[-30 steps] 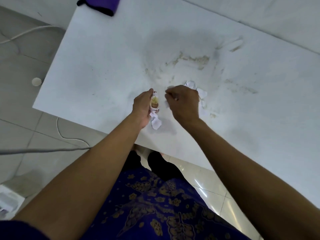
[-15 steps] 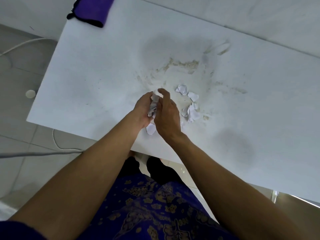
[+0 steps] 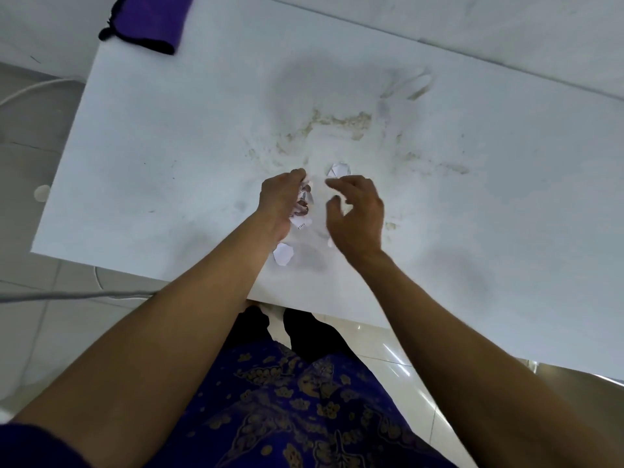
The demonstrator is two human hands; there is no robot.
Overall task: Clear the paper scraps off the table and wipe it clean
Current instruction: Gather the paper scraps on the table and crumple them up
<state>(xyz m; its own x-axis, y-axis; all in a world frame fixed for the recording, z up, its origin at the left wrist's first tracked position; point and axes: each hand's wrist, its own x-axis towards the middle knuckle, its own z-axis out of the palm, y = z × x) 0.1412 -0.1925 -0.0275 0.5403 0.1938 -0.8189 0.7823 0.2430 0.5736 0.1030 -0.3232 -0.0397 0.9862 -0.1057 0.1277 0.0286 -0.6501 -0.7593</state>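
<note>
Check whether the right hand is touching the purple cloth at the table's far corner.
Apart. The head view shows the right hand hovering mid-table, with a wide stretch of bare table between it and the purple cloth.

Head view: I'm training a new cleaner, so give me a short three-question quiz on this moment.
1. True or false: the left hand holds a bunch of paper scraps.
2. Where does the purple cloth lie? A) at the table's far left corner B) under the right hand C) on the floor
3. Fill in: one loose scrap lies near the table's ____ edge, beside the left wrist.

Key:
1. True. The right hand hovers, fingers loosely curled, holding nothing visible.
2. A, on the white table, untouched.
3. Near; another scrap lies beyond the right fingertips, below the brownish stains.
</note>
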